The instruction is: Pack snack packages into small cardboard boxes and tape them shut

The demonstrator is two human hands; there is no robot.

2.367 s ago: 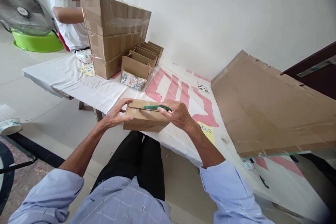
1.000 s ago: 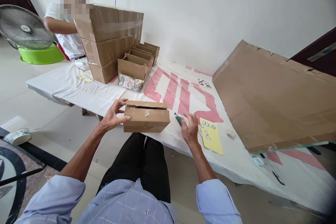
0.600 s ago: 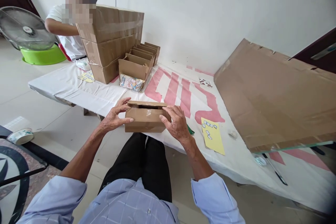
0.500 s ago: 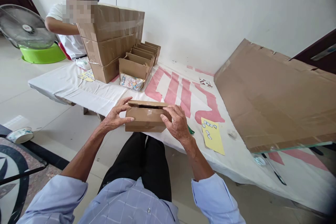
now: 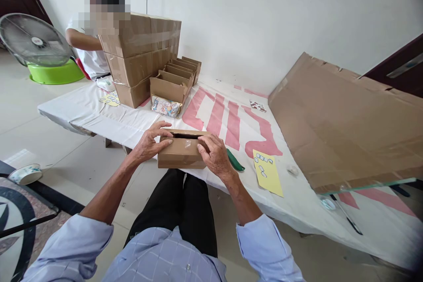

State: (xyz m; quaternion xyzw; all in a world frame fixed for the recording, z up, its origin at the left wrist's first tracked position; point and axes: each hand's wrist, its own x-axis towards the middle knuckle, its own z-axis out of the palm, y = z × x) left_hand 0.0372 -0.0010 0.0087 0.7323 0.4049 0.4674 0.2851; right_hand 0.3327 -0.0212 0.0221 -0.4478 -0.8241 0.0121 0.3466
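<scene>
Fingers half curled, the left hand [image 5: 151, 142] and right hand [image 5: 216, 154] pinch a small brown rectangular cardboard box [image 5: 180, 161] at either end of its dark top slit, at the near edge of the white-cloth-covered desk [image 5: 76, 101]. From the box, a curved green tool handle [image 5: 235, 160] lies at three o'clock, a yellow paper sheet [image 5: 270, 180] beyond it; a colourful patterned packet [image 5: 165, 106] lies at eleven.

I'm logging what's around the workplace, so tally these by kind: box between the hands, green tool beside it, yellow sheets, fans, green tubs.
Cardboard box between left hand and right hand: 1
Green tool: 1
Yellow sheets: 2
Fan: 1
Green tub: 1
Total: 6
</scene>
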